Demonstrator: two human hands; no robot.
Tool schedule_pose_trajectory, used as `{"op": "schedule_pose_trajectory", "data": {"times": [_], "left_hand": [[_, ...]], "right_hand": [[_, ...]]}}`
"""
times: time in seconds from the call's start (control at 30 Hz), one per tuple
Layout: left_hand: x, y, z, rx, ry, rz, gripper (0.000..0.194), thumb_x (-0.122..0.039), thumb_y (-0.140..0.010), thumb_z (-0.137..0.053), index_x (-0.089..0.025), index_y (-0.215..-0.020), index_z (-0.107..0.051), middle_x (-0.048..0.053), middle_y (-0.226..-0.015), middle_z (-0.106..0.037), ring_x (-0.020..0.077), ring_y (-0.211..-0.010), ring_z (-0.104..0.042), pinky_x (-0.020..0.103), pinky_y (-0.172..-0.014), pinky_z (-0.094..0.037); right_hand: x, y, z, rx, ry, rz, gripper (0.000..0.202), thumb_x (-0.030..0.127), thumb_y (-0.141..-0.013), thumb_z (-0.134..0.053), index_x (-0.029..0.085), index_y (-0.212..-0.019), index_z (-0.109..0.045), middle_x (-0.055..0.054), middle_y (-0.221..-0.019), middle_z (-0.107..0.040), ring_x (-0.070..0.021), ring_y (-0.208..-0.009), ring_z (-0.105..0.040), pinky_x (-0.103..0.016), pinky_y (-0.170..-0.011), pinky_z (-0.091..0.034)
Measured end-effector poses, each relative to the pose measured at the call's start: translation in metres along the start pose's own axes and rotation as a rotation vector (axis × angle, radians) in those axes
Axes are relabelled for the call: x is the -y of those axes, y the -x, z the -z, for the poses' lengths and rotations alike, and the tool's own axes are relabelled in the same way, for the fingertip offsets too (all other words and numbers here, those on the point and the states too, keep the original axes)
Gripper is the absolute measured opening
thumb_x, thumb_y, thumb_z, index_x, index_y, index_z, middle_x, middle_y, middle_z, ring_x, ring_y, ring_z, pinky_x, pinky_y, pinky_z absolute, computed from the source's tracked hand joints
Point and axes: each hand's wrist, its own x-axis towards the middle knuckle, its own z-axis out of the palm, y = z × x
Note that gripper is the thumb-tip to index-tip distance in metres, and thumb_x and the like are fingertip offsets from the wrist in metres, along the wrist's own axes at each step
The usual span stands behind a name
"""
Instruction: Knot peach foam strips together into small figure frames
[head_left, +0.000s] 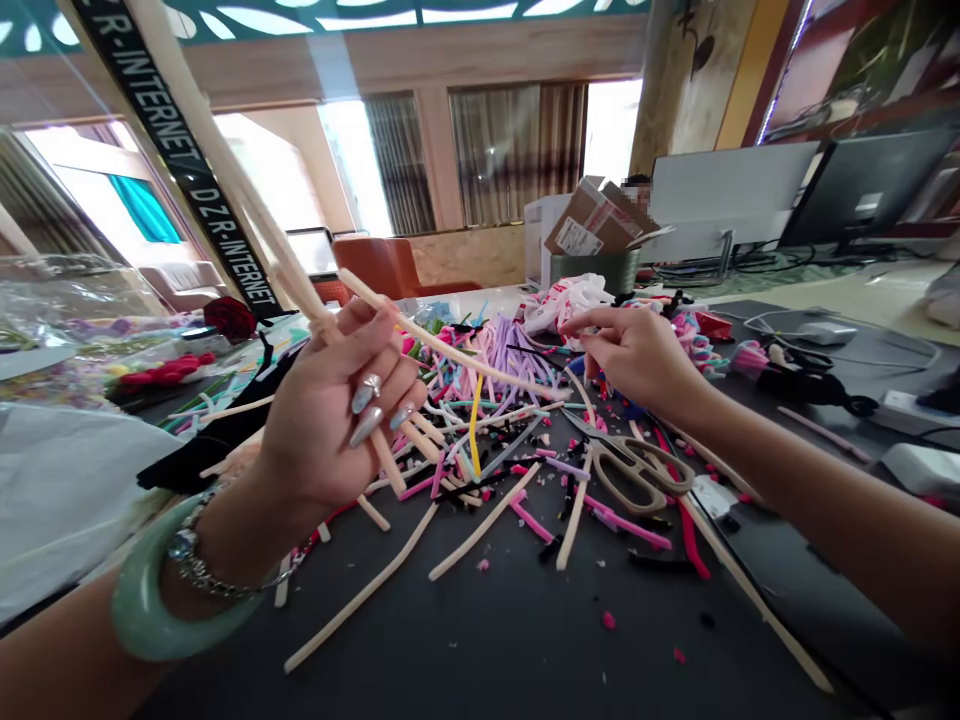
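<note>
In the middle left, my left hand (337,400) is closed round a bundle of cream pipe cleaners (255,205); their long ends rise up and left, and short ends poke out below the fingers. One more cream pipe cleaner (457,352) slants from the thumb and fingertips down to the right. My right hand (637,360) hovers over the pile at the right, its fingers curled together; what they hold, if anything, I cannot make out. Below it lie scissors (637,468) with beige handles, blades pointing left, among loose pipe cleaner pieces (484,522).
Behind the hands lies a heap of lilac and pink pipe cleaners (514,350) and a white plastic bag (566,300). A cardboard box (600,225) and monitors (735,195) stand at the back. Red flowers (169,370) and clear wrapping are at left. Coloured scraps dot the dark table (480,650).
</note>
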Motion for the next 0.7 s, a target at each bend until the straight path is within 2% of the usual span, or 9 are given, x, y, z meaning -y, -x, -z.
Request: {"op": "schedule_pose_trajectory", "data": {"times": [0.13,0.23,0.3,0.37,0.4,0.5,0.6,0.7], "left_hand": [[-0.001,0.005,-0.004,0.043,-0.037,0.061,0.029,-0.007,-0.091,-0.033,-0.017,-0.067,-0.046,-0.008,-0.035,-0.027,0.0049,-0.029,-0.021,0.018,-0.035,-0.027],[0.001,0.01,-0.008,0.088,-0.036,0.138,0.025,-0.009,-0.09,-0.034,-0.016,-0.069,-0.045,-0.007,-0.037,-0.028,0.0056,-0.031,-0.025,0.017,-0.035,-0.029],[0.005,0.014,-0.009,0.133,-0.04,0.166,0.022,-0.009,-0.09,-0.036,-0.016,-0.073,-0.047,-0.007,-0.037,-0.031,0.0058,-0.031,-0.027,0.018,-0.036,-0.031],[0.01,0.017,-0.009,0.184,-0.048,0.178,0.017,-0.01,-0.089,-0.039,-0.017,-0.076,-0.048,-0.008,-0.038,-0.031,0.0058,-0.031,-0.028,0.018,-0.037,-0.032],[0.013,0.018,-0.009,0.204,-0.048,0.186,0.014,-0.011,-0.088,-0.042,-0.018,-0.078,-0.048,-0.008,-0.038,-0.031,0.0057,-0.031,-0.028,0.018,-0.037,-0.032],[0.018,0.021,-0.009,0.228,-0.046,0.246,0.009,-0.014,-0.087,-0.045,-0.02,-0.083,-0.05,-0.009,-0.036,-0.029,0.0057,-0.03,-0.028,0.017,-0.036,-0.031],[0.019,0.022,-0.009,0.224,-0.059,0.277,0.007,-0.017,-0.087,-0.049,-0.021,-0.081,-0.05,-0.01,-0.037,-0.029,0.0054,-0.029,-0.029,0.017,-0.036,-0.03],[0.017,0.02,-0.006,0.223,-0.13,0.28,0.013,-0.029,-0.087,-0.052,-0.019,-0.079,-0.05,-0.01,-0.037,-0.031,0.0048,-0.028,-0.029,0.017,-0.034,-0.027]], "right_hand": [[0.014,0.011,-0.002,0.01,-0.065,0.098,0.024,0.024,-0.082,-0.051,0.017,-0.094,-0.071,0.002,-0.047,-0.054,-0.0068,-0.038,-0.037,-0.023,-0.041,-0.026],[0.031,0.023,-0.004,0.093,-0.2,0.239,0.027,0.036,-0.085,-0.052,0.017,-0.089,-0.071,-0.001,-0.061,-0.062,-0.0094,-0.051,-0.049,-0.023,-0.049,-0.035],[0.044,0.032,-0.004,0.229,-0.268,0.384,0.029,0.039,-0.088,-0.05,0.019,-0.094,-0.069,-0.004,-0.084,-0.067,-0.0137,-0.075,-0.058,-0.026,-0.067,-0.043],[0.057,0.042,-0.005,0.388,-0.268,0.511,0.031,0.042,-0.085,-0.053,0.019,-0.105,-0.063,-0.006,-0.099,-0.065,-0.0177,-0.092,-0.056,-0.03,-0.08,-0.042],[0.062,0.046,-0.005,0.454,-0.25,0.544,0.034,0.042,-0.084,-0.056,0.019,-0.107,-0.06,-0.007,-0.102,-0.064,-0.0184,-0.093,-0.055,-0.03,-0.08,-0.042],[0.072,0.054,-0.008,0.549,-0.228,0.514,0.02,0.033,-0.089,-0.049,0.016,-0.091,-0.059,-0.004,-0.083,-0.063,-0.0143,-0.074,-0.055,-0.026,-0.068,-0.042],[0.071,0.054,-0.01,0.52,-0.292,0.394,0.023,0.023,-0.092,-0.042,0.016,-0.079,-0.059,0.001,-0.069,-0.061,-0.0095,-0.062,-0.054,-0.022,-0.061,-0.04],[0.062,0.047,-0.012,0.324,-0.32,0.331,0.023,0.025,-0.091,-0.044,0.016,-0.077,-0.061,0.001,-0.07,-0.061,-0.0095,-0.065,-0.055,-0.022,-0.064,-0.04]]}}
